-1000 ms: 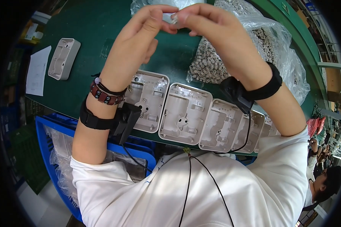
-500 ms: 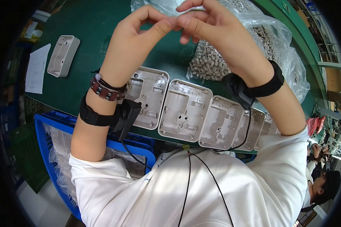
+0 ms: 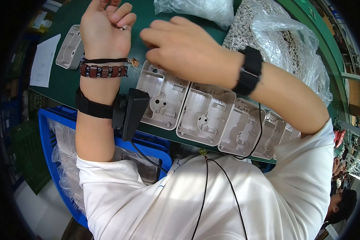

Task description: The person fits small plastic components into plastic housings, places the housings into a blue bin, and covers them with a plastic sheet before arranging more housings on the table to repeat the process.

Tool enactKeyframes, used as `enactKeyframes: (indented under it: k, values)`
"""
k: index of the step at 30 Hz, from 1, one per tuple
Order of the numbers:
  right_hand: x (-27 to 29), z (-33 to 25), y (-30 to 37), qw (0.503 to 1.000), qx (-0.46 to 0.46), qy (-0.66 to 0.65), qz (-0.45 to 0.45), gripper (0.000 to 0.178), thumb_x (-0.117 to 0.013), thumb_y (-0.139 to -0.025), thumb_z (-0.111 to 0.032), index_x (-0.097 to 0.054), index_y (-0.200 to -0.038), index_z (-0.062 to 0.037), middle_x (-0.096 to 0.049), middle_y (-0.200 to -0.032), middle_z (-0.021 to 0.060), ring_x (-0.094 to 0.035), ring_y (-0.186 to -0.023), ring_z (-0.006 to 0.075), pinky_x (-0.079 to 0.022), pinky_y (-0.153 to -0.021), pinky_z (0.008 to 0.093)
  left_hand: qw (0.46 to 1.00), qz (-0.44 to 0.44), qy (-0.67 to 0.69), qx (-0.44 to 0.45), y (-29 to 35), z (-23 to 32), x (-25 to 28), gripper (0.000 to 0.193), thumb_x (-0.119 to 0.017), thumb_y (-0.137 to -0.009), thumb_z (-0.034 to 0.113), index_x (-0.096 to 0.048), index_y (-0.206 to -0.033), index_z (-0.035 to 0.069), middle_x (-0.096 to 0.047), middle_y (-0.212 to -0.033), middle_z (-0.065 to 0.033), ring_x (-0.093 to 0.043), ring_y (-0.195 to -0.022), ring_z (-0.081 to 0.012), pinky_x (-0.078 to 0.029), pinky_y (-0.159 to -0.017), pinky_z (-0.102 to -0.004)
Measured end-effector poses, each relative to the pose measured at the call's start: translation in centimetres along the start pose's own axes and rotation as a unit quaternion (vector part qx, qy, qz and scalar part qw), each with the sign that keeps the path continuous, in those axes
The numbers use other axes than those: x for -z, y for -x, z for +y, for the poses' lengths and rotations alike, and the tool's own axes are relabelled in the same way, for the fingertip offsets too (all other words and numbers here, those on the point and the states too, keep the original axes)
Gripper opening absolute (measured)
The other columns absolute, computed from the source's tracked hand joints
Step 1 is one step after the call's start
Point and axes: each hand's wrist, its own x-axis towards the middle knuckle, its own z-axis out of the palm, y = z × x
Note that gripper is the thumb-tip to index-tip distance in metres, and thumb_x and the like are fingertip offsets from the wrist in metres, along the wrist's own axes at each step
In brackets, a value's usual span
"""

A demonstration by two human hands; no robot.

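My left hand (image 3: 108, 32) is raised palm up at the upper left, its fingers curled around a small pale plastic piece (image 3: 123, 28) that peeks out near the fingertips. To its right, my right hand (image 3: 184, 50) hangs back up over the housings, fingers bent inward; whatever they hold, if anything, is hidden. Under and beside it, open light-grey plastic housings (image 3: 207, 136) lie in a row along the table's near edge, hollow side up. Another such housing (image 3: 70, 50) lies apart, left of my left hand and partly behind it.
Small grey plastic parts (image 3: 244, 26) are heaped at the far right beside clear plastic bags (image 3: 264, 30). Another clear bag (image 3: 196, 10) lies at the far middle. White paper (image 3: 46, 60) rests at the table's left. A blue crate (image 3: 48, 148) stands below left. One person (image 3: 342, 206) is at far right.
My hands, touching at the top before, have separated. The left moved left and turned palm up with the small piece; the right came lower and left over the housings.
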Motion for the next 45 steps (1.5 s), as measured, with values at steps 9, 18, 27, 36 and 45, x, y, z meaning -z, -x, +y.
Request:
enactKeyframes:
  k: [9, 18, 27, 36, 45]
  values:
    - [-5.0, 0.3, -0.2, 0.999, 0.040, 0.004, -0.013, 0.006, -0.060, -0.062, -0.016, -0.064, -0.062, -0.0120, -0.050, -0.087, 0.0007, -0.046, -0.089, 0.0169, -0.036, -0.071, 0.0296, 0.998, -0.057, 0.039, -0.013, 0.4, -0.4, -0.4, 0.029, -0.028, -0.095, 0.024, -0.041, -0.093, -0.001, -0.044, -0.085, -0.0085, -0.030, -0.051, -0.0105, -0.026, -0.045, -0.0229]
    - [-1.9, 1.9, 2.1, 0.989, -0.102, -0.105, 0.010, 0.010, -0.058, -0.070, -0.005, -0.062, -0.079, -0.0074, -0.052, -0.097, 0.0069, -0.047, -0.097, 0.0213, -0.038, -0.081, 0.0315, 0.998, -0.042, 0.045, 0.022, 0.7, -1.3, -2.2, 0.025, -0.039, -0.093, 0.026, -0.046, -0.095, 0.001, -0.048, -0.087, -0.0064, -0.037, -0.059, -0.0111, -0.031, -0.053, -0.0215]
    - [8.6, -1.5, 2.6, 0.957, -0.113, -0.194, 0.182, 0.018, -0.054, -0.074, 0.003, -0.054, -0.091, -0.0015, -0.051, -0.088, 0.0104, -0.050, -0.079, 0.0231, -0.040, -0.071, 0.0300, 0.624, 0.144, -0.757, -0.129, -1.4, 2.3, 0.8, 0.036, -0.063, -0.078, 0.036, -0.059, -0.099, 0.007, -0.060, -0.092, -0.0104, -0.059, -0.088, -0.0235, -0.047, -0.074, -0.0335]
    - [14.0, -5.5, 7.9, 0.980, -0.037, -0.114, 0.157, 0.022, -0.061, -0.061, 0.003, -0.059, -0.081, -0.0060, -0.052, -0.082, 0.0051, -0.049, -0.069, 0.0193, -0.036, -0.065, 0.0300, 0.267, 0.214, -0.931, 0.124, -0.8, 4.0, 5.9, 0.039, -0.060, -0.077, 0.032, -0.055, -0.112, 0.015, -0.056, -0.113, -0.0163, -0.056, -0.100, -0.0324, -0.046, -0.082, -0.0445]
    - [14.6, -5.3, 12.3, 0.981, -0.112, -0.074, 0.138, 0.021, -0.061, -0.062, 0.000, -0.058, -0.081, -0.0081, -0.052, -0.079, 0.0026, -0.050, -0.071, 0.0190, -0.036, -0.068, 0.0311, 0.317, 0.069, -0.939, 0.113, -0.1, 1.5, 0.9, 0.021, -0.063, -0.071, 0.028, -0.067, -0.082, 0.010, -0.064, -0.088, -0.0132, -0.060, -0.087, -0.0294, -0.048, -0.076, -0.0370]
